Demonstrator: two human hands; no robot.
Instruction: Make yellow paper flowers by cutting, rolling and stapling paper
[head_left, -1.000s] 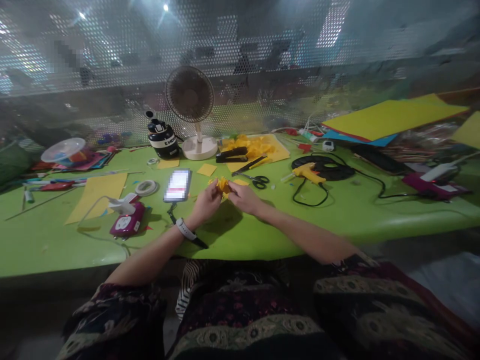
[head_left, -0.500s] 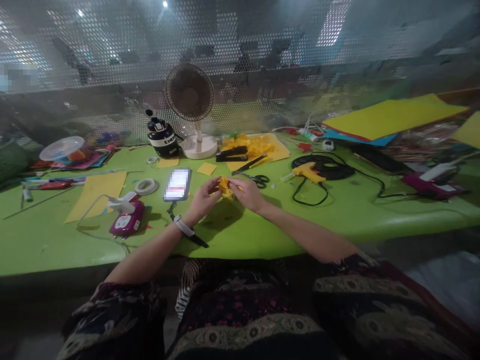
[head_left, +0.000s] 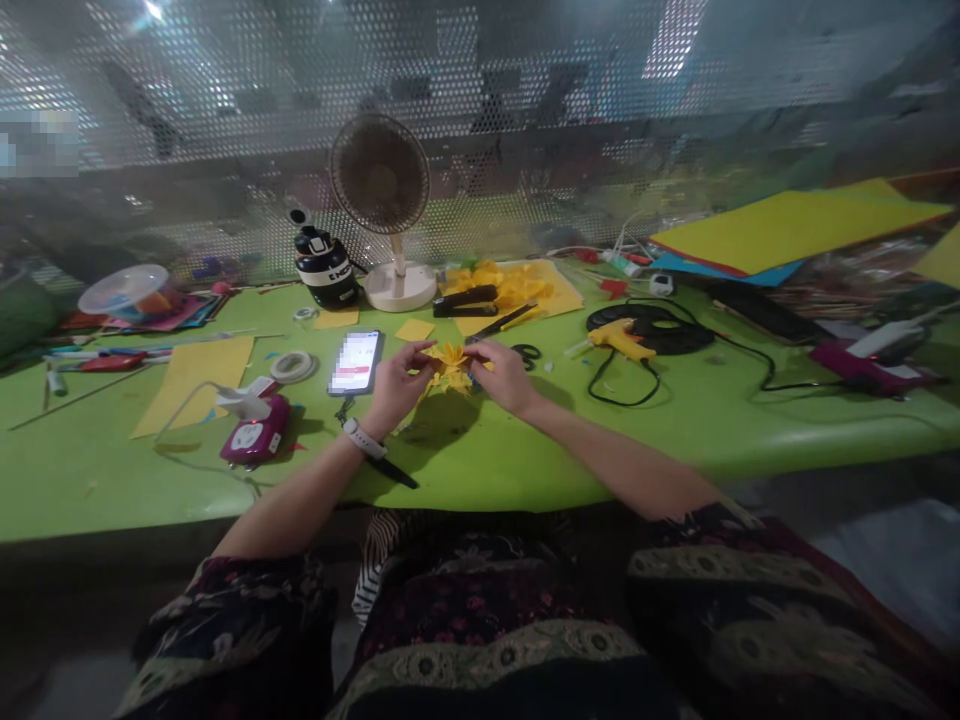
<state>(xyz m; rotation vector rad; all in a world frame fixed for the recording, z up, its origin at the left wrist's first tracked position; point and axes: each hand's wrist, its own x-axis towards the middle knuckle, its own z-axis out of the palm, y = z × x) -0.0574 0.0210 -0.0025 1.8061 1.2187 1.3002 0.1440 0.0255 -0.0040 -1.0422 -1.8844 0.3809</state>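
A yellow paper flower (head_left: 451, 368) with spread petals is held just above the green table, between both hands. My left hand (head_left: 400, 382) pinches its left side with thumb and fingers. On the opposite side, my right hand (head_left: 501, 376) grips the petals in the same way. Scissors (head_left: 528, 354) lie behind my right hand, partly covered by it. A phone (head_left: 355, 362) with a lit screen rests to the left of my left hand. More yellow paper pieces (head_left: 517, 286) are heaped on a yellow sheet farther back.
Behind stand a white fan (head_left: 400, 290) and a dark bottle (head_left: 327, 272). A black stapler (head_left: 466, 300) lies near the paper heap. At right is a yellow glue gun (head_left: 622, 340) with its cord. Left are a tape roll (head_left: 292, 367) and a purple power adapter (head_left: 256, 432).
The flower's petals show more widely spread now, and my hands have moved slightly apart at its sides. The camera view has tipped a little; the objects on the table stay put.
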